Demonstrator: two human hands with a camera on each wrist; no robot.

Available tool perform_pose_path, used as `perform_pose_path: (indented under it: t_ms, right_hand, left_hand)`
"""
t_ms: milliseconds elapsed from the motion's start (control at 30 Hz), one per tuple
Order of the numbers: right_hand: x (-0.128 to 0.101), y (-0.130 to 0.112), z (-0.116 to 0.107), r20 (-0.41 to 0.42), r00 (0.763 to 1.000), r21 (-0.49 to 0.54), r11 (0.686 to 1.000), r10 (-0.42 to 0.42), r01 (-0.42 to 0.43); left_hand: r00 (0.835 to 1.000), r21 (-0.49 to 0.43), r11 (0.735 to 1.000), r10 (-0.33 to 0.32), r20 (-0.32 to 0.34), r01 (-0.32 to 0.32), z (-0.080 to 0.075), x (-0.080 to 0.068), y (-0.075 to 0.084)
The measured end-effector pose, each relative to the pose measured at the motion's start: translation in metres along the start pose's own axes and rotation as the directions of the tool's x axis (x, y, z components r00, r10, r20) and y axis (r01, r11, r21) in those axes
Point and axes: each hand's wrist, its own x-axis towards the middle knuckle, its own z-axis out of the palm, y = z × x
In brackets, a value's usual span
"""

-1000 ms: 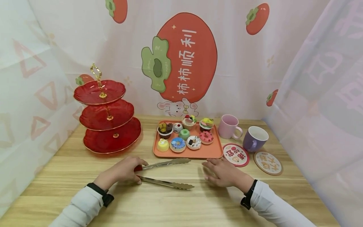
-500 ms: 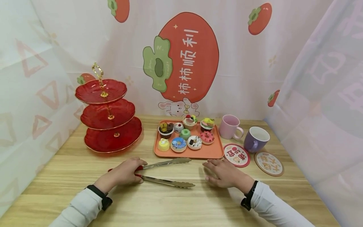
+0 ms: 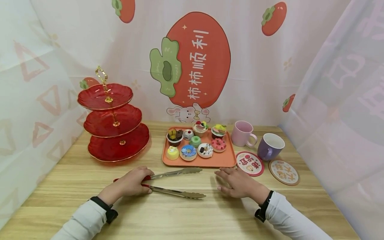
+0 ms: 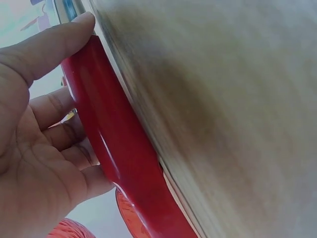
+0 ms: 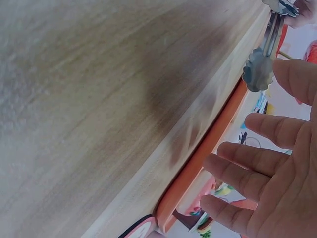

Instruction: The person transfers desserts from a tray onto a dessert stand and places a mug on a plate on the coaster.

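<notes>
Tabletop (image 3: 180, 213): left hand (image 3: 132, 181) around tongs (image 3: 175, 182)

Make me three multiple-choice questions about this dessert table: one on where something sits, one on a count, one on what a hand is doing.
1. Where does the purple mug stand?
A. on the orange tray
B. on the table, right of the pink mug
C. on the red stand

2. How many tiers has the red cake stand?
A. two
B. three
C. four

3. What is the left hand doing?
A. gripping the tongs by their red handle
B. holding a mug
C. lying flat on a coaster

Answers: 1 B, it sits beside the pink mug, off the orange tray. 2 B, three plates stack up. 3 A, fingers curl round the handle.
</notes>
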Motion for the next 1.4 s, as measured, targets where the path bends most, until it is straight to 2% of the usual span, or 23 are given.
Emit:
perform_pose_path:
  t_ms: [533, 733, 867, 1000, 1200, 1400]
  right_hand:
    - [-0.002, 0.000, 0.002, 0.014, 1.000, 0.007, 1.000, 0.022, -0.022]
    - [-0.002, 0.002, 0.003, 0.013, 1.000, 0.004, 1.000, 0.016, -0.016]
    - [-0.003, 0.004, 0.001, -0.020, 1.000, -0.006, 1.000, 0.010, -0.010]
    - [-0.004, 0.007, -0.001, -0.049, 0.999, 0.003, 1.000, 0.023, -0.022]
    - [-0.005, 0.011, -0.003, -0.047, 0.997, 0.009, 0.998, 0.064, -0.064]
    - [-0.005, 0.018, -0.003, -0.058, 0.989, -0.003, 0.991, 0.136, -0.137]
  left_hand:
    - [0.999, -0.046, 0.998, 0.033, 0.011, -0.032, -0.002, -0.003, 0.003]
    - [1.000, -0.048, 0.999, 0.008, 0.005, -0.008, -0.001, -0.002, 0.006]
    - [1.000, -0.069, 0.998, -0.009, -0.006, 0.008, -0.003, -0.002, 0.010]
    - [1.000, -0.097, 0.995, -0.014, -0.027, 0.012, -0.006, -0.002, 0.015]
    - [0.998, -0.099, 0.995, -0.026, -0.063, 0.020, -0.008, -0.001, 0.017]
    - [0.986, -0.048, 0.999, 0.015, -0.168, -0.023, -0.008, -0.002, 0.014]
